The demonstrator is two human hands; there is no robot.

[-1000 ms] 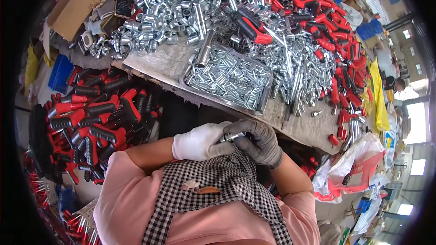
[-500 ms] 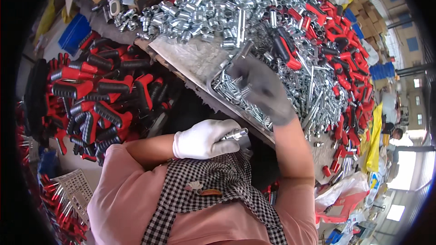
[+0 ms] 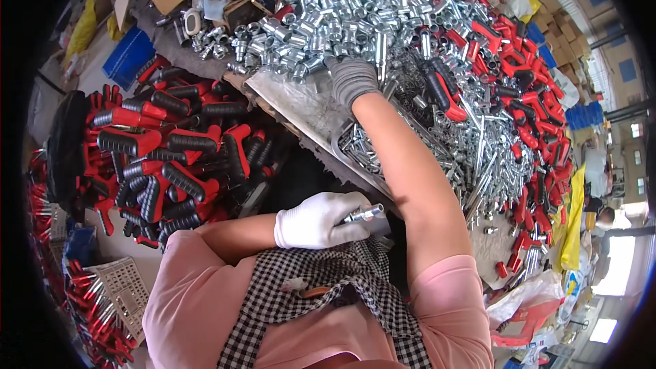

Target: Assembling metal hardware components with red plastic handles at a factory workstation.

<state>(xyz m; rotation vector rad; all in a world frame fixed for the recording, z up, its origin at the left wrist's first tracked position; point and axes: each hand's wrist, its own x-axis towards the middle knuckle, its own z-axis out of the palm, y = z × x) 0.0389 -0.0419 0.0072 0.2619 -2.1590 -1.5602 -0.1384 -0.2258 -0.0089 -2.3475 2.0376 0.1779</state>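
Probably steadiness mattered: the left hand [image 3: 323, 222] pinched a metal fitting [image 3: 371, 212] while the right hand [image 3: 353, 80], closure unclear, met piled sleeves [image 3: 369, 7].

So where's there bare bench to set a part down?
Best patch: the pale sheet between the metal collars, the tray and the bench's front edge, beside the right hand. A smaller bench patch lies between the right arm and the loose red pieces. Crowded: beyond and right of the tray, with rods and red-black handles.
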